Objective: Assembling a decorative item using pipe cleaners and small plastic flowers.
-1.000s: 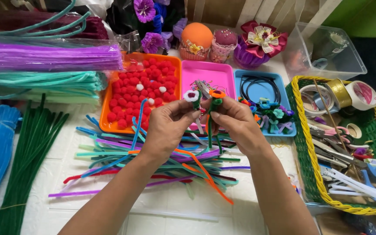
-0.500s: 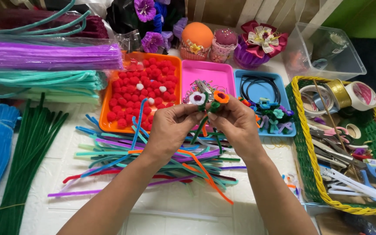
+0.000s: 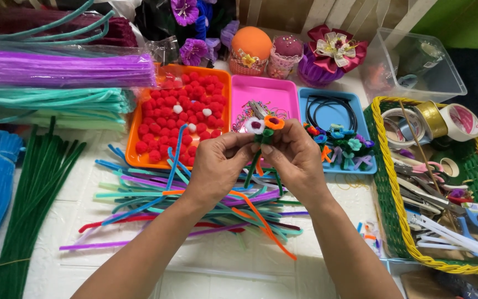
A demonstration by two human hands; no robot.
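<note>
Flowers (image 3: 264, 125) now touching; hands (image 3: 255, 160) closer.

A loose heap of coloured pipe cleaners (image 3: 195, 205) is spread right beneath the hands, with an orange tray of red pompoms (image 3: 181, 113) seen just beyond them. A blue tray (image 3: 333, 119) is placed just past the right hand, and a green woven basket of tape rolls and scissors (image 3: 443, 182) is set well out to that side. Bundled green stems (image 3: 29, 194) are laid far off the left hand.

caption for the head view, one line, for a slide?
Left hand and right hand press a white pipe-cleaner flower and an orange one together above loose pipe cleaners.
</note>
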